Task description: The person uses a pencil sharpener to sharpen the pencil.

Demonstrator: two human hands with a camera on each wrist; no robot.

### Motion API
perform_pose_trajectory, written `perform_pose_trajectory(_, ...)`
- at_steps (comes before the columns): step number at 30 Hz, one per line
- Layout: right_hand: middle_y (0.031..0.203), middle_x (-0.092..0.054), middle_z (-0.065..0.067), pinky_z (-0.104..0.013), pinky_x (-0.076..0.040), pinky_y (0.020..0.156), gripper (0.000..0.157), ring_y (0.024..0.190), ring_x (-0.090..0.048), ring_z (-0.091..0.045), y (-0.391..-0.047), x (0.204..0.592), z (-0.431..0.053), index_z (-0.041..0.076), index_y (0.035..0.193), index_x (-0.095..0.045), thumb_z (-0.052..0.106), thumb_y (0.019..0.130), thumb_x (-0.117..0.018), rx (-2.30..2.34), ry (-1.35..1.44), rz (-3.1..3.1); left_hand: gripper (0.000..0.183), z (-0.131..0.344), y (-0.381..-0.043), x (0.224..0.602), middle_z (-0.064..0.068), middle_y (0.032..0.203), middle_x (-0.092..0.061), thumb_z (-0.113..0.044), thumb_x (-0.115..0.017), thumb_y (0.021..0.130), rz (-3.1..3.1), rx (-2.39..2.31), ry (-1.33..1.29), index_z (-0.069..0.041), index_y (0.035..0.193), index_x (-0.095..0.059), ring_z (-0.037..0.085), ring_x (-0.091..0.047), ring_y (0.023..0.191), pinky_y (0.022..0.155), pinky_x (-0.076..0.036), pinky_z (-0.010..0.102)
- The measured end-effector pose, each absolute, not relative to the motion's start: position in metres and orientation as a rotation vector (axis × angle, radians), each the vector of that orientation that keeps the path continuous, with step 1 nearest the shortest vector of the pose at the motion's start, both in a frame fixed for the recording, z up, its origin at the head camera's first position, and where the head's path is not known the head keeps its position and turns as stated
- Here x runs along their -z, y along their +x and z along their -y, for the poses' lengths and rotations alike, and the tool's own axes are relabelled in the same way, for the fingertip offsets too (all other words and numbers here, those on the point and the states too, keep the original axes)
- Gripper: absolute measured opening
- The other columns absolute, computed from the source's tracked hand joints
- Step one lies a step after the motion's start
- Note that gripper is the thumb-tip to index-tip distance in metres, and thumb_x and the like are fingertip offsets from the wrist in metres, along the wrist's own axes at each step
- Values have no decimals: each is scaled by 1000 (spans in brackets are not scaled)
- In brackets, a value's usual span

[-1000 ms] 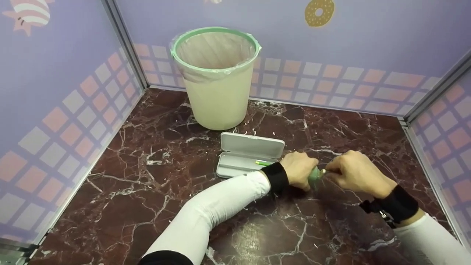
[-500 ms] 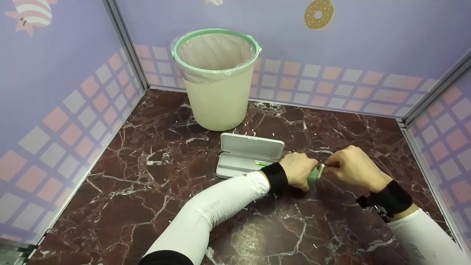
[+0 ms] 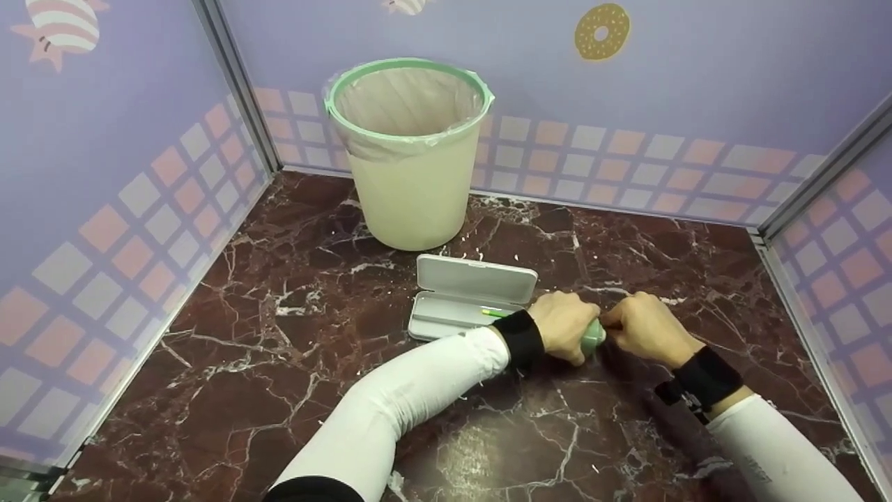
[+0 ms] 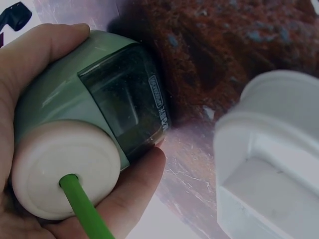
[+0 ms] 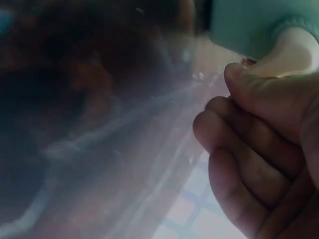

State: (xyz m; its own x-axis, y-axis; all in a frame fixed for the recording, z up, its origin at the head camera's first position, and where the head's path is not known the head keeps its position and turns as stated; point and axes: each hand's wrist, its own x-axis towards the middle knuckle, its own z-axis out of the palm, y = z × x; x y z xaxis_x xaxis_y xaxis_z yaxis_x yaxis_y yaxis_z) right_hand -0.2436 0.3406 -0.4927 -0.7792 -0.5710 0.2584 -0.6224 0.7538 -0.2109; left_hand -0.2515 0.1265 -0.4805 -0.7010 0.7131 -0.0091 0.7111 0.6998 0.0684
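My left hand [image 3: 561,322] holds a green crank pencil sharpener [image 4: 65,84] on its side, fingers and thumb around the body. A dark see-through window [image 4: 124,97] shows on it. In the left wrist view a green pencil [image 4: 85,209] sticks into the hole of the sharpener's cream round front. In the head view a green pencil end shows over the case, left of my left hand. My right hand [image 3: 648,326] is at the sharpener's opposite end, thumb and curled fingers pinching the cream crank [image 5: 294,52]. The right fingers partly hide the crank.
An open grey-white pencil case [image 3: 446,317] lies left of my left hand, lid raised at the back. Behind it stands a bin [image 3: 418,188] with a green rim and plastic liner. White crumbs lie on the dark marbled table [image 3: 244,390]. Patterned walls enclose the left, back and right.
My right hand rose slightly, then came down and left, close against the sharpener, as the crank turned. My left hand and the sharpener stayed nearly in place.
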Motion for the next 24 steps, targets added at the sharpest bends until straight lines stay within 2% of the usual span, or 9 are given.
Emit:
perform_pose_trajectory(3,56,-36,19,-23,-31,52,41,53,-31,-1,-241,497,-338,25,53,-56,-1,67,-85,-442,951,2764,58,-125,-253,479,-5,108,-79,-50,-97,74,-2874,-87,1198,-25,120,-72,18,-77,96,82,-67,37)
perform_pose_trajectory(5,57,-32,21,-23,-28,52,47,53,-28,0,-239,499,-336,25,50,-52,2,67,-88,-444,930,2764,57,-124,-254,479,-5,108,-80,-49,-96,74,-2875,-91,1198,-25,120,-72,19,-78,96,82,-67,37)
perform_pose_trajectory(9,54,-37,21,-22,-28,50,48,52,-30,1,-230,502,-331,26,49,-56,4,69,-93,-443,886,2772,57,-123,-255,479,-4,109,-80,-49,-96,74,-2871,-94,1199,-25,119,-72,19,-78,96,82,-67,37)
perform_pose_trajectory(15,53,-48,16,-28,-37,50,44,53,-38,-1,-218,503,-326,25,52,-58,4,71,-92,-415,863,2775,58,-122,-253,479,-4,108,-79,-50,-97,73,-2888,-80,1163,-26,119,-72,19,-78,96,81,-67,37)
perform_pose_trajectory(21,55,-41,18,-25,-35,51,45,54,-34,-1,-208,500,-329,26,54,-53,-1,67,-85,-417,928,2793,57,-125,-250,479,-4,108,-80,-51,-97,73,-2891,-79,1152,-26,118,-71,20,-78,95,80,-67,37)
perform_pose_trajectory(24,57,-39,21,-22,-34,52,43,55,-33,2,-203,496,-330,29,56,-55,0,66,-85,-423,979,2799,56,-126,-250,479,-5,107,-79,-51,-97,73,-2890,-80,1142,-27,117,-71,18,-77,93,79,-66,37)
